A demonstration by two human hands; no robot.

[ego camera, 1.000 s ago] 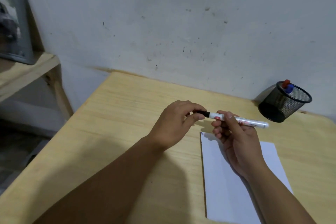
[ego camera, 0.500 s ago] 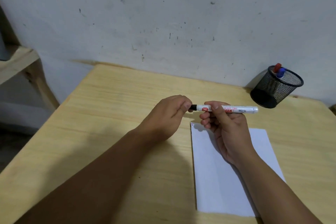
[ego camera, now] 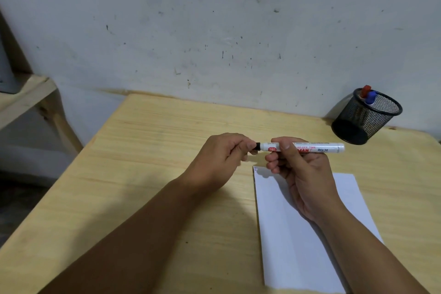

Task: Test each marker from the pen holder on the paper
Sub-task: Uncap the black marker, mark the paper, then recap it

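Observation:
A white marker [ego camera: 317, 147] with a black cap lies level above the wooden table. My right hand [ego camera: 300, 169] grips its barrel near the cap end. My left hand [ego camera: 224, 157] pinches the black cap [ego camera: 257, 146], most of which is hidden in its fingers. A white sheet of paper [ego camera: 298, 246] lies on the table under my right hand and forearm. The black mesh pen holder [ego camera: 365, 118] stands at the back right against the wall, with a red-capped marker [ego camera: 365, 90] and a blue-capped marker [ego camera: 371, 98] sticking out of it.
The light wooden table [ego camera: 148, 174] reaches back to a stained white wall. A wooden shelf [ego camera: 26, 93] stands to the left, lower floor space beside it. The table's left edge runs diagonally toward me.
The view has shifted, so hands, paper and holder sit a little lower and to the left in frame. Both hands keep the same hold on marker and cap.

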